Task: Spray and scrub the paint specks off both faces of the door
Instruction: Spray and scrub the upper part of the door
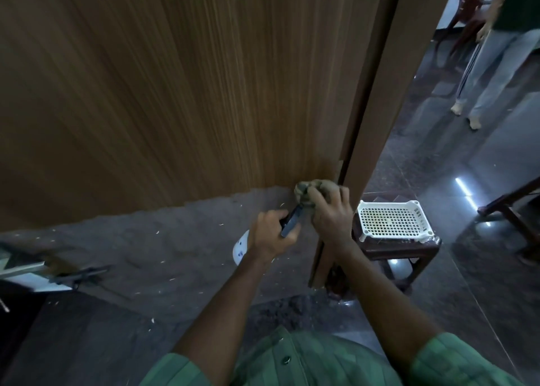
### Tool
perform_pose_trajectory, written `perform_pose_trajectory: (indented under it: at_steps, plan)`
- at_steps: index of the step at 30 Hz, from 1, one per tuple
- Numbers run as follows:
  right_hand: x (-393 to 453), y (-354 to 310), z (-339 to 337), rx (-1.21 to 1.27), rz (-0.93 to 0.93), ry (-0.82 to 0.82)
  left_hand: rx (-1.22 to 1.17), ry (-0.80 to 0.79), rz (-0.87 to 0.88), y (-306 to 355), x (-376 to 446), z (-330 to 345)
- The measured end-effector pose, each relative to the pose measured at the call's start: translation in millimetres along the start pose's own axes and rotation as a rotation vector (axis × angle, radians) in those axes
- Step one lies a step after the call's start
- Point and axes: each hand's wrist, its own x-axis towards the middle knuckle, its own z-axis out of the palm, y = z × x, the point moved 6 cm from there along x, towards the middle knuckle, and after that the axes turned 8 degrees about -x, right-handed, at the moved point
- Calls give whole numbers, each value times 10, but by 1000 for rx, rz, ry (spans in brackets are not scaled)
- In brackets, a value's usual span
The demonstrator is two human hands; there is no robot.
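At door (175,93) base | right hand (331,219) grips wadded cloth (309,191) | left hand (270,236) holds spray bottle (241,246)

At the bottom of the frame, the person wears a green short-sleeved shirt with faint vertical stripes (306,362) and 1 small dark round button (286,359) on its front. Both forearms are bare below the sleeves.

Dim, soft-focus, wide-angle warp, floor (455,268) glare.
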Motion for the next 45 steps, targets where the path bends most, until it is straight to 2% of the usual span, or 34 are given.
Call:
perform_pose_trajectory:
  at_steps: [3, 4, 5, 8, 10, 11, 14, 16, 18, 22, 24, 27, 29, 31, 34, 35, 40, 45]
  plan:
    - [-391, -33, 301, 23, -125, -289, -18, 25, 30, 3, 10, -61]
    - [-412, -38, 306, 28, -127, -312, -29, 30, 41, 5, 16, -83]
    - [-360, -44, 278, 33, -105, -280, -36, 45, 45, 7, 23, -115]
    - [4, -25, 29, 9, 62, -7, -53, 85, 34, -25, 71, -199]
    - [104, 0, -37, -7, 117, 106, -42, 103, 32, -63, 92, -218]
    - [57, 2, 9, -12, 122, 95, -37, 106, 28, -83, 92, -219]
    - [-265, -65, 265, 5, 50, -124, -30, 117, 24, -162, 82, -227]
    - [-342, -94, 307, 36, 8, -198, -38, 117, 17, -226, 63, -233]
    - [-195, -197, 194, 87, 6, -123, -50, 128, 8, -299, 40, -261]
    - [163, -461, 16, 161, 10, 136, -51, 162, 14, -433, -55, -334]
    - [73, -499, 136, 157, -50, 116, -61, 181, 31, -488, -107, -392]
    - [-274, -561, 399, 131, -257, -108, -53, 237, 48, -511, -127, -515]
    - [-306, -623, 409, 153, -298, -206, -43, 259, 47, -512, -139, -582]
    - [-123, -728, 259, 204, -250, -128, -38, 273, 44, -546, -167, -644]
    - [230, -837, 27, 265, -120, 110, -21, 271, 20, -602, -214, -716]
    - [263, -879, 29, 274, -110, 140, -9, 275, 0, -625, -243, -731]
    - [-95, -951, 282, 300, -142, -49, 28, 331, -116, -782, -433, -858]
    - [292, -1271, 81, 357, -111, 85, 43, 366, -179, -896, -607, -1074]
